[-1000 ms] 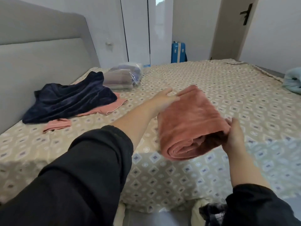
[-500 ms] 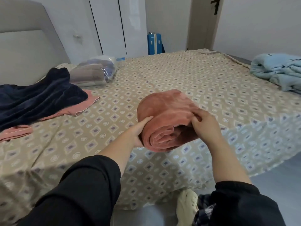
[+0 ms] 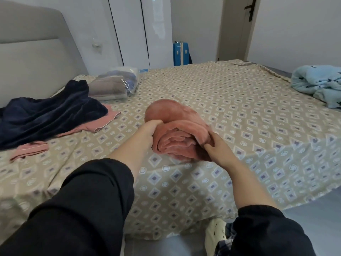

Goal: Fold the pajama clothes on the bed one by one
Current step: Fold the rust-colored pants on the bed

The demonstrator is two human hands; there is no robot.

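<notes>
Fingers (image 3: 156, 124) of our left hand (image 3: 148, 133) curl into the left side of the pink pajama roll (image 3: 177, 124), thumb on the near face, clamping the plush. On the other side our right hand (image 3: 216, 147) grips the roll's right end. Its thumb lies over the outer flap and its fingers (image 3: 208, 146) tuck in beneath, closed on the fabric. The roll's spiral end faces us, and it sits between both hands over the near half of the bed (image 3: 239, 108) - whether it touches the sheet we cannot tell.

Both our forearms are bare, with black sleeves (image 3: 83, 209) pushed up. The sheet is beige with a diamond and circle print.

To the left, near the grey headboard (image 3: 36, 58), a navy garment (image 3: 46, 117) lies spread and unfolded on top of a pink garment (image 3: 104, 122), whose edges stick out beneath it. Just behind them lies a clear plastic bag (image 3: 116, 85) stuffed with folded cloth; any label on it is too blurred to read. At the far right edge of the bed a light blue garment (image 3: 319, 84) with small dark marks lies bunched.

Beyond the bed stand white wardrobe doors (image 3: 140, 30), a blue suitcase (image 3: 180, 54) and a door (image 3: 238, 28) with a dark handle. Down by the floor we see a cream shoe (image 3: 215, 237).
</notes>
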